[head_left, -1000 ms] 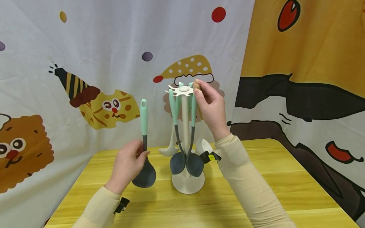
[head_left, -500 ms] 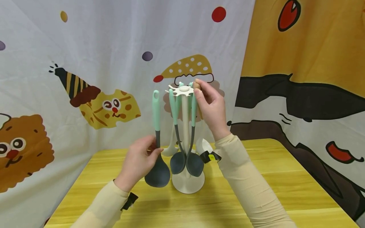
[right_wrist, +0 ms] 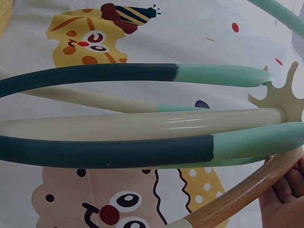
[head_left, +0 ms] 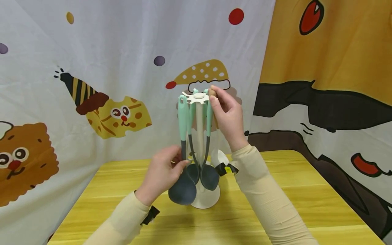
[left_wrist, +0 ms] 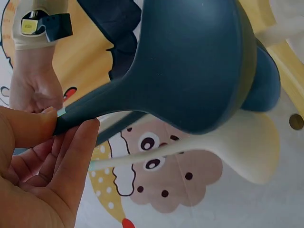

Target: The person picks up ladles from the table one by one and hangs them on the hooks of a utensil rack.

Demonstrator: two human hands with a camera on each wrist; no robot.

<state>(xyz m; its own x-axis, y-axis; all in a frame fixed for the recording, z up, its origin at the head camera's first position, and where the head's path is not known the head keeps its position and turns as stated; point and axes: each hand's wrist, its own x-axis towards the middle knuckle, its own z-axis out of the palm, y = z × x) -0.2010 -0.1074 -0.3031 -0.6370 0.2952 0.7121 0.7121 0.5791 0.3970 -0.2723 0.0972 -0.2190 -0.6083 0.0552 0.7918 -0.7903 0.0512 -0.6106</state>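
Observation:
My left hand (head_left: 163,170) pinches the dark neck of a soup ladle (head_left: 182,190) with a mint-green handle, bowl downward. Its looped handle top overlaps the left side of the white rotating utensil rack (head_left: 199,96) in the head view. In the left wrist view, thumb and fingers grip the ladle (left_wrist: 190,61) from both sides. My right hand (head_left: 228,114) pinches the upper end of a wooden-handled utensil (right_wrist: 247,190) at the rack's right side; its lower part is mostly hidden by the hand and wrist. Two dark-headed utensils, one a scoop (head_left: 209,177), hang in front.
The rack's round base (head_left: 211,200) stands on the yellow wood-grain table (head_left: 275,190). Behind the dark ladle, a cream ladle (left_wrist: 251,147) hangs by the rack. A white utensil head (head_left: 218,157) shows beside the right wrist. A printed cartoon cloth (head_left: 122,51) hangs behind.
My left hand has carried the ladle rightward from beside the rack until its handle top overlaps the rack's left edge. The right hand keeps its pinch in about the same place.

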